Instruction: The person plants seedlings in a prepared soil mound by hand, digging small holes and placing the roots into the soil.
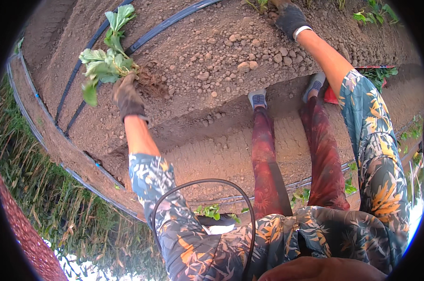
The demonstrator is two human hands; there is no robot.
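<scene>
My left hand (pixel 127 92), in a dark, soil-stained work glove, grips a bunch of leafy plants (pixel 108 63), which look like strawberry seedlings. Their bare brown roots (pixel 154 82) stick out to the right of the fist, over the soil. At the top edge, my gloved right hand (pixel 290 18) reaches down to the raised soil bed (pixel 226 52), close beside a small green plant (pixel 259 5). Its fingertips are partly cut off by the frame, so whether they hold anything is hidden.
Black drip-irrigation tapes (pixel 173 26) run along the bed on the left. A red container (pixel 331 95) with green plants stands near my right foot. More small plants (pixel 377 13) grow at top right. Pale pipes (pixel 32 80) and tall grass (pixel 29 133) border the left.
</scene>
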